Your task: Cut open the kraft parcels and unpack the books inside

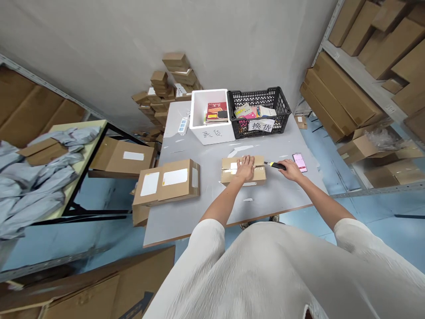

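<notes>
A taped cardboard box (229,178) lies on the grey table in front of me. My left hand (245,168) rests flat on its top with the fingers stretched out, beside a small white label. To the right, my right hand (291,170) is closed around the handle of a black and yellow utility knife (276,166). The knife points left, its tip at the right end of the box near the tape seam; I cannot tell whether it touches. A phone (299,162) with a lit pink screen lies just beyond my right hand.
At the table's (212,212) back stand a white foam box (212,135) and a black plastic crate (285,113), both holding books. Two labelled cartons (175,177) sit at the left edge. A power strip (183,126) lies behind them. Shelves with cartons (345,95) flank the right.
</notes>
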Action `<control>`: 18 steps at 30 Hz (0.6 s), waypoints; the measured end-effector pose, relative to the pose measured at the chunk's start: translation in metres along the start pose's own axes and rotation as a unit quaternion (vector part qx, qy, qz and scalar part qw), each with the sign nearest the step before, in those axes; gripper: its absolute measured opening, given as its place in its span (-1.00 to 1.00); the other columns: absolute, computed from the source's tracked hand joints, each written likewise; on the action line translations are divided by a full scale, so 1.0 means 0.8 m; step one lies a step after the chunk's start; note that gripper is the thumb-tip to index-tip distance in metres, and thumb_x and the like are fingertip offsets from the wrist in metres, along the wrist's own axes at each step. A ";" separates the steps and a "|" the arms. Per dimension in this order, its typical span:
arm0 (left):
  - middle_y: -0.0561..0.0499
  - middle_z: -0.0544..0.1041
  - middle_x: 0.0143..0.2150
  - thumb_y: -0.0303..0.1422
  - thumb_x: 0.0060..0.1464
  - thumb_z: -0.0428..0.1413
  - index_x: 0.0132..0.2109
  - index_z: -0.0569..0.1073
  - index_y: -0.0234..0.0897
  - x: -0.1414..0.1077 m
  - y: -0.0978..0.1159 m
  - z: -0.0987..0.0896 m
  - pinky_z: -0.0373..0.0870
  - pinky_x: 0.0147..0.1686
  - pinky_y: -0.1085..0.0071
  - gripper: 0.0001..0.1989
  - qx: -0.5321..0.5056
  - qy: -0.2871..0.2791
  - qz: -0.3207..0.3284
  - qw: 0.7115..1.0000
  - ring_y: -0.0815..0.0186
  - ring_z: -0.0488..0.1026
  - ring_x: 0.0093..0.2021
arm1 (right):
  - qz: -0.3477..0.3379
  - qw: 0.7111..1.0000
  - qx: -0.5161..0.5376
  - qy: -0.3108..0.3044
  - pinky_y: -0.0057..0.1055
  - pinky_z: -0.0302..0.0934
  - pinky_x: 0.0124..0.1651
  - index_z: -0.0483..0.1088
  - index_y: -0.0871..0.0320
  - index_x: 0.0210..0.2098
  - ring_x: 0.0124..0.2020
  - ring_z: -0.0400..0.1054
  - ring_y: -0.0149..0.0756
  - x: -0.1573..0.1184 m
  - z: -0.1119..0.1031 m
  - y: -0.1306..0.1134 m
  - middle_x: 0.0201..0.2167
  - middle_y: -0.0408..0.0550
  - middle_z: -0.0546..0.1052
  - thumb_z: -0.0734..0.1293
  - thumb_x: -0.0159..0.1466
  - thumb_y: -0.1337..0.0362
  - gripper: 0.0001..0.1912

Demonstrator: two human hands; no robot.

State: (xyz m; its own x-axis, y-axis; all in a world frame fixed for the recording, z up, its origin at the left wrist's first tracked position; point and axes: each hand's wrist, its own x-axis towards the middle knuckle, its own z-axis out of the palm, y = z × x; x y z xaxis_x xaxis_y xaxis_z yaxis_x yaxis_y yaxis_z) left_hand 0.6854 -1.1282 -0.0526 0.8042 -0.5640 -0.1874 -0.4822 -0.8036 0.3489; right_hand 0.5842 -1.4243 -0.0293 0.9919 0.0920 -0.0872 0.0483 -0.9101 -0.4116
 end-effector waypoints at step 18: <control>-0.29 -0.27 0.75 0.07 0.04 0.46 0.65 0.05 -0.08 -0.112 -0.115 -0.035 0.10 0.58 -0.04 0.21 -0.057 -0.005 -0.128 0.990 -0.25 -0.09 0.70 | 0.063 0.962 0.265 0.012 -0.07 0.43 0.27 0.55 0.04 0.21 0.14 0.55 -0.01 0.010 0.045 -0.029 0.19 0.08 0.63 0.43 0.38 0.07 -0.55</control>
State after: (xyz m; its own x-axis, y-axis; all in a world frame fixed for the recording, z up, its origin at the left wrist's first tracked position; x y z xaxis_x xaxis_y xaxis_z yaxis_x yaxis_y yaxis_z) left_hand 0.6672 -0.9985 -0.0419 0.8916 -0.3469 -0.2910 -0.2208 -0.8942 0.3895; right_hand 0.5867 -1.3880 -0.0529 0.9887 -0.0203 -0.1487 -0.1328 -0.5797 -0.8039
